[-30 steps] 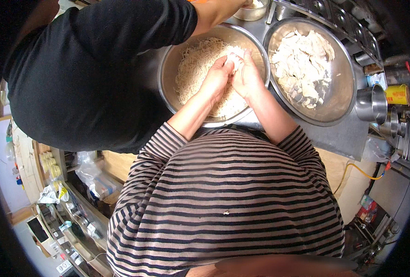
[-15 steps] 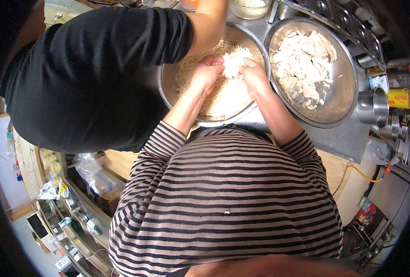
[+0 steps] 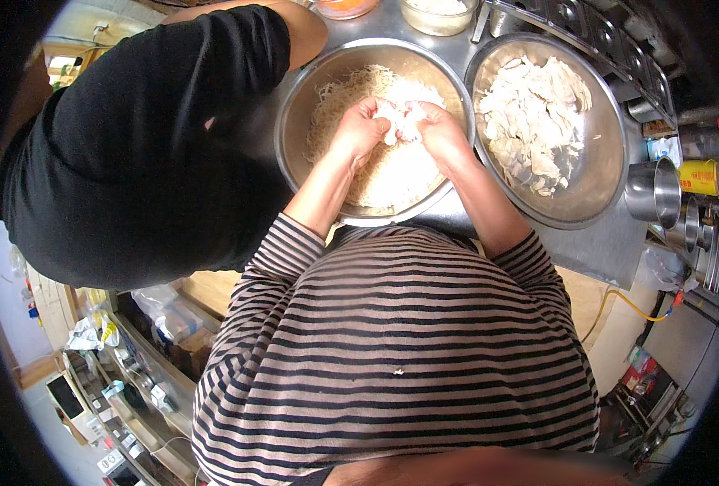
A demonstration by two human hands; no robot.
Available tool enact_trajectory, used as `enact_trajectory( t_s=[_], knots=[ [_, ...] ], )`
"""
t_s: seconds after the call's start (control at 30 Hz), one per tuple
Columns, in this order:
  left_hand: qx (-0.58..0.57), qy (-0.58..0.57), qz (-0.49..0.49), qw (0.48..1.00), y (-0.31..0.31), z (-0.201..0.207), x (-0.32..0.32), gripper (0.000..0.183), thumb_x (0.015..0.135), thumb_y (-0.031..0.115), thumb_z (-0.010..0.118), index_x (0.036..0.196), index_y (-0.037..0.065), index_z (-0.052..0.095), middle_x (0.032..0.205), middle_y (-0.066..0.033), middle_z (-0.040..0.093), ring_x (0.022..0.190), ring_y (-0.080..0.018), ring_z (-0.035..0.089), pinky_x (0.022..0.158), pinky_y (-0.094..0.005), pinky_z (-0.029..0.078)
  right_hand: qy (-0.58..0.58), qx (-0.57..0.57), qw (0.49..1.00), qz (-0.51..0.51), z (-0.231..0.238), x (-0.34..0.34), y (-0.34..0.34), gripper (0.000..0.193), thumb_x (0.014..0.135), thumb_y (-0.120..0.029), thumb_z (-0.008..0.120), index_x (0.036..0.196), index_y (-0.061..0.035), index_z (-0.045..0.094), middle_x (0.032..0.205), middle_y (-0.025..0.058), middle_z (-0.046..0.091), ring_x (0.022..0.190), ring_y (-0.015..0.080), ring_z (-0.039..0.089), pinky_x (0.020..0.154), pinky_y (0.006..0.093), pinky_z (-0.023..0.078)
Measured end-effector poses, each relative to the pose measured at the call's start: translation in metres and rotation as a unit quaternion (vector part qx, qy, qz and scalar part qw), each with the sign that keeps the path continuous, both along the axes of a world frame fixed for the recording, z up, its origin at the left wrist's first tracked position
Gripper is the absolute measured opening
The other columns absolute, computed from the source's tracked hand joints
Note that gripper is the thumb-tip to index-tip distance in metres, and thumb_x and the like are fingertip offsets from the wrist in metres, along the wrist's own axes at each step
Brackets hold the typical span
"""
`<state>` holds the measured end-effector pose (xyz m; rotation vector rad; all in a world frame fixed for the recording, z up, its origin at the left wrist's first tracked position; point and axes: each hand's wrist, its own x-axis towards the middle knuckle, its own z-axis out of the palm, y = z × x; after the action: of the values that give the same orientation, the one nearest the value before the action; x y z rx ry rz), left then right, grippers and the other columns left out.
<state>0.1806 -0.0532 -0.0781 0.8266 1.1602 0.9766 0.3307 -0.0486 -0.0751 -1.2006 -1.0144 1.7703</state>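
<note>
My left hand (image 3: pixel 360 131) and my right hand (image 3: pixel 440 134) meet over a large steel bowl (image 3: pixel 293 150). Between them they pinch a pale clump of food (image 3: pixel 398 118), which looks like cooked chicken, with fingertips closed at either side. Fine pale shreds (image 3: pixel 388 174) fill much of the bowl beneath; glare washes out some of them. On the right, touching or nearly touching this bowl, a second steel bowl (image 3: pixel 606 154) holds larger pale chunks (image 3: pixel 529 117) of similar food.
A co-worker in a black shirt (image 3: pixel 145 154) stands close on my left, hands out of sight. Beyond the bowls are a container of white food (image 3: pixel 439 18) and one with orange contents (image 3: pixel 345 6). Steel pots (image 3: pixel 655 193) and a yellow can (image 3: pixel 699 174) stand at right.
The co-worker's arm has drawn back leftward from over the bowl, uncovering its far rim. My hands stay over the shreds, and the clump between them looks smaller and more pulled apart.
</note>
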Motion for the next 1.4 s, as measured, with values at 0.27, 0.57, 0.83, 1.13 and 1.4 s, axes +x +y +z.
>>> enact_trajectory(
  t_s=[0.27, 0.57, 0.83, 1.13, 1.4],
  knots=[
    [0.015, 0.011, -0.010, 1.000, -0.002, 0.010, 0.007, 0.023, 0.077, -0.008, 0.056, 0.098, 0.002, 0.057, 0.092, -0.0074, 0.063, 0.072, -0.0136, 0.059, 0.065, -0.0249, 0.050, -0.024, 0.058, 0.997, -0.035, 0.001, -0.007, -0.004, 0.032, 0.082, 0.006, 0.045, 0.112, 0.0024, 0.055, 0.094, 0.0086, 0.063, 0.081, 0.0141, 0.059, 0.071, 0.0241, 0.047],
    [-0.021, -0.034, 0.007, 0.999, -0.001, 0.006, -0.002, 0.024, 0.077, -0.007, 0.056, 0.099, 0.003, 0.058, 0.089, -0.0054, 0.063, 0.071, -0.0116, 0.060, 0.061, -0.0228, 0.049, -0.088, 0.070, 0.994, 0.003, -0.023, 0.000, 0.006, 0.019, 0.082, 0.003, 0.055, 0.100, 0.0015, 0.059, 0.084, 0.0056, 0.062, 0.070, 0.0108, 0.057, 0.063, 0.0229, 0.047],
    [-0.030, -0.038, 0.008, 0.999, 0.000, 0.010, -0.006, 0.021, 0.079, -0.007, 0.057, 0.097, 0.003, 0.058, 0.088, -0.0045, 0.062, 0.077, -0.0109, 0.058, 0.071, -0.0223, 0.048, -0.114, 0.121, 0.985, -0.037, -0.028, -0.001, 0.008, 0.020, 0.077, -0.002, 0.063, 0.096, -0.0005, 0.060, 0.083, 0.0061, 0.063, 0.070, 0.0100, 0.058, 0.061, 0.0229, 0.047],
    [-0.019, -0.054, -0.005, 0.998, -0.001, 0.018, -0.009, 0.030, 0.074, -0.015, 0.050, 0.098, 0.001, 0.058, 0.091, -0.0067, 0.061, 0.079, -0.0134, 0.059, 0.073, -0.0232, 0.049, -0.096, 0.131, 0.986, -0.036, -0.016, -0.005, 0.009, 0.035, 0.076, 0.007, 0.059, 0.109, -0.0018, 0.053, 0.090, 0.0079, 0.061, 0.079, 0.0126, 0.058, 0.067, 0.0243, 0.048],
    [0.023, 0.000, 0.006, 1.000, 0.003, 0.009, -0.014, 0.042, 0.069, -0.022, 0.048, 0.102, 0.001, 0.059, 0.094, -0.0050, 0.060, 0.079, -0.0120, 0.058, 0.071, -0.0214, 0.048, -0.245, 0.148, 0.957, 0.051, -0.006, -0.007, 0.011, 0.033, 0.074, -0.003, 0.062, 0.107, -0.0029, 0.058, 0.094, 0.0151, 0.063, 0.088, 0.0207, 0.061, 0.077, 0.0309, 0.048]
  ],
)
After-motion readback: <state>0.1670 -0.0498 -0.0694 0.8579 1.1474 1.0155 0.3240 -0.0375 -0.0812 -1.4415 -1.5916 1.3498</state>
